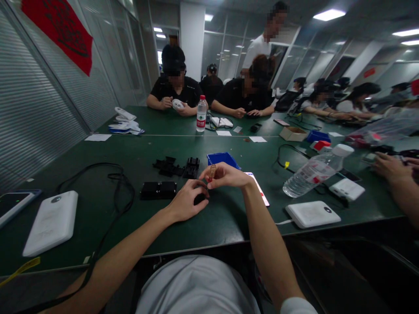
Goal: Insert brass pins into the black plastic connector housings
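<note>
My left hand (188, 200) rests on the green table (98, 209), closed over a small black part (199, 199) that shows under the fingers. Just above it my right hand (225, 175) pinches a small brownish cylindrical piece (212, 171) between thumb and fingertips, held upright. A black rectangular block (159, 190) lies to the left of my left hand. Behind it sit several black plastic parts (178, 167) and a small blue tray (223, 158). A phone (260, 188) with a lit screen lies partly hidden under my right wrist.
White power banks lie at left (50, 223) and right (312, 213), with a black cable (121, 192) looping between. A water bottle (316, 170) lies on its side at right; another (201, 114) stands farther back. Other people sit around the table; someone's hand (391, 168) reaches in at right.
</note>
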`<state>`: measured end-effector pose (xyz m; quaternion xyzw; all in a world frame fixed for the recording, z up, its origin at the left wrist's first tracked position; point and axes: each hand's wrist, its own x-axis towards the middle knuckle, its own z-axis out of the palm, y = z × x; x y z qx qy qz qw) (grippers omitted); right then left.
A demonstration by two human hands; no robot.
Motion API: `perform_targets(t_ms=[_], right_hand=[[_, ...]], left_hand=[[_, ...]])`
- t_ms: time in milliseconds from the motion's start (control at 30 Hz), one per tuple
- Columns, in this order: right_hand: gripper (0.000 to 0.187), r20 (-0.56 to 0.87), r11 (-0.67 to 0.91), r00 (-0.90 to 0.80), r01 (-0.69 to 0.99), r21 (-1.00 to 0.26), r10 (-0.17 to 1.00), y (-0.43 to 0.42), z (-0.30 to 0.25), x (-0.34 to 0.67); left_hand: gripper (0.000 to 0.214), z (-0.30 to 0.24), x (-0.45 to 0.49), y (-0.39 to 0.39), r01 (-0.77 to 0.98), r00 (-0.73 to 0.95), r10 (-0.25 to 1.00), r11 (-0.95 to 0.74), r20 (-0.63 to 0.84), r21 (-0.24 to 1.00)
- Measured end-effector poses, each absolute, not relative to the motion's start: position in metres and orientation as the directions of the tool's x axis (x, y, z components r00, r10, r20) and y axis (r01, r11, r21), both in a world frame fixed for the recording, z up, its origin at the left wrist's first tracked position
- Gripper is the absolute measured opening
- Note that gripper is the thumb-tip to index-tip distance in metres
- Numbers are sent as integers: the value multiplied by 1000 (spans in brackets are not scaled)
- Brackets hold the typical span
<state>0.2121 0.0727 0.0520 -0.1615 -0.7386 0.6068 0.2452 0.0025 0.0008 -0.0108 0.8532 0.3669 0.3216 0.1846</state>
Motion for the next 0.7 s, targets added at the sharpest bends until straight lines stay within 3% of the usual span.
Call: perform_targets(t_ms=[167, 600, 700], right_hand=[[47, 129, 163, -842, -50, -985, 523, 72, 53, 214], [47, 142, 129, -854, -89, -988, 501, 73, 52, 216], [35, 147, 175, -848, -66, -982, 509, 75, 50, 214]], left_hand=[[11, -12, 2, 2, 516, 534, 741, -667, 407, 537], [13, -12, 2, 2, 533, 530, 749, -659, 397, 532], [12, -12, 2, 2, 533, 529, 749, -659, 398, 531]])
